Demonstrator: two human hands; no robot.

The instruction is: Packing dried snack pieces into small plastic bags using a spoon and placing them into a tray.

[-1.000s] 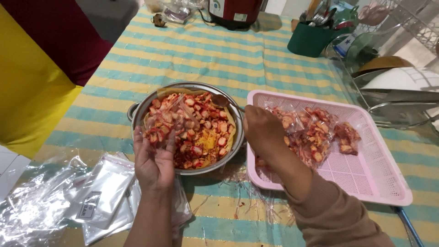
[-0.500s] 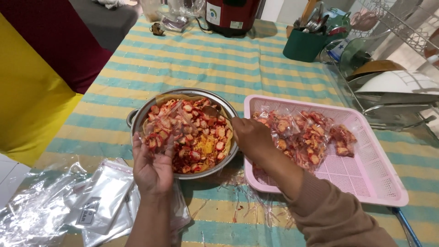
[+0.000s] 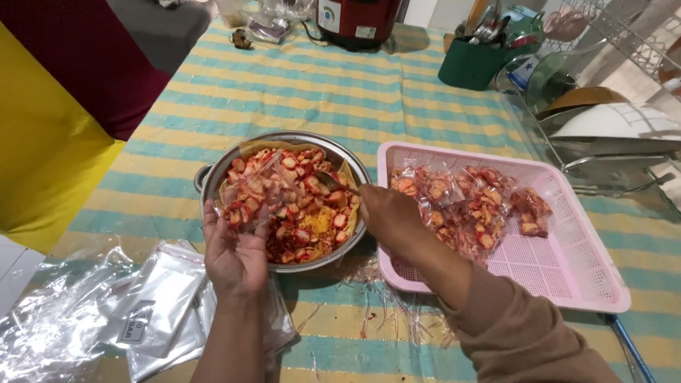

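A round metal pot [image 3: 210,179] holds red and white snack slices with yellow crumbs. My left hand [image 3: 234,252] holds a small clear plastic bag [image 3: 248,202] with some slices in it, open over the pot's near left rim. My right hand [image 3: 386,216] grips a metal spoon [image 3: 328,181] whose bowl reaches into the slices at the pot's right side. To the right sits a pink perforated tray [image 3: 567,262] with several filled clear bags [image 3: 461,202] piled at its far left.
Empty clear bags [image 3: 152,308] lie on the striped tablecloth near my left arm. A red cooker [image 3: 355,21], a green utensil holder [image 3: 472,64] and a dish rack [image 3: 610,135] stand at the back and right. Yellow and maroon cloth [image 3: 50,142] hangs at left.
My right hand has moved left from the pink tray to the pot and now has the spoon in the slices. My left hand still holds the bag at the pot's rim.
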